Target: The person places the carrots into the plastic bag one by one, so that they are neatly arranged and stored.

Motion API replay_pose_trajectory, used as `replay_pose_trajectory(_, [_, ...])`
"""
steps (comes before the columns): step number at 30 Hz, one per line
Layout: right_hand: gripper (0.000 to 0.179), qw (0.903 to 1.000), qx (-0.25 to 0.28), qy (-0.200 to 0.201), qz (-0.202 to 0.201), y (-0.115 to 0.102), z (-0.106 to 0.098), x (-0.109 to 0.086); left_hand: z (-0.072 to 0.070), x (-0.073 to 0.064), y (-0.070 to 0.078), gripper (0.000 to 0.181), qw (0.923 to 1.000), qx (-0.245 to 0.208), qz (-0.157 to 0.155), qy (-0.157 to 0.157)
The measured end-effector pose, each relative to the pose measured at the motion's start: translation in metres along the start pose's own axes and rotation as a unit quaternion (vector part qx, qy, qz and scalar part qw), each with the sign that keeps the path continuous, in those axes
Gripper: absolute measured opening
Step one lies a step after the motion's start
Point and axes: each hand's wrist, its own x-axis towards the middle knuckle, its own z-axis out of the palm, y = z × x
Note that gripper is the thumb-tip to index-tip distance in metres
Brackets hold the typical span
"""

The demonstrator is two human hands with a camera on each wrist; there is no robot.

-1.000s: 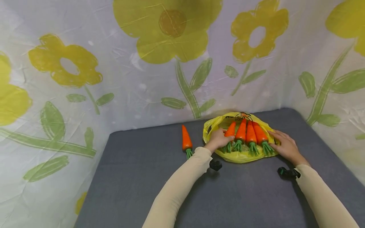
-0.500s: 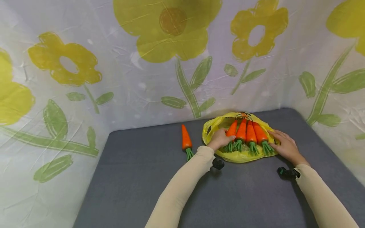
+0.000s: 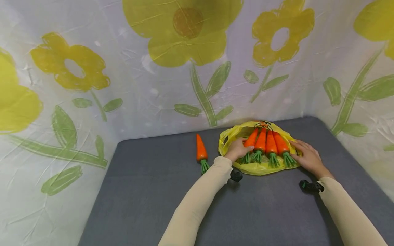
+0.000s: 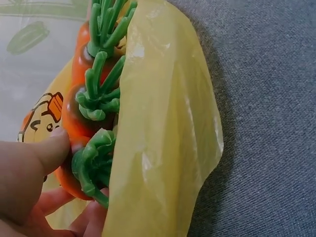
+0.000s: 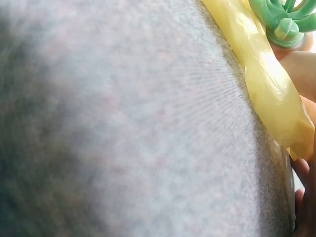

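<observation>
A yellow plastic bag point(image 3: 261, 169) lies with its mouth spread open, and several orange toy carrots point(image 3: 261, 139) with green tops lie side by side in it. My left hand point(image 3: 237, 149) holds the leftmost carrot point(image 4: 69, 185), thumb on its top side and fingers beneath, as the left wrist view shows. My right hand point(image 3: 309, 159) grips the bag's right edge next to the rightmost carrot point(image 3: 280, 143); some of its fingers are hidden. In the right wrist view, bag film point(image 5: 266, 89) and a green carrot top point(image 5: 286, 22) show beside the fingers.
Another toy carrot point(image 3: 201, 150) lies on the grey table point(image 3: 147, 191), left of the bag, its green top partly next to my left sleeve. Behind the table hangs a cloth backdrop point(image 3: 147, 102) printed with yellow flowers.
My left hand has shifted slightly to the right, and the leftmost carrot's tip has swung right, closer to the others. The right hand stays where it was.
</observation>
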Motion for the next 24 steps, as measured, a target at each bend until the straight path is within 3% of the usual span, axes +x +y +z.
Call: replay_pose_trajectory(24, [0.062, 1.0000, -0.005, 0.005, -0.002, -0.0015, 0.0010, -0.0021, 0.0036, -0.0002, -0.0021, 0.051, 0.9997, 0.012, 0.019, 0.014])
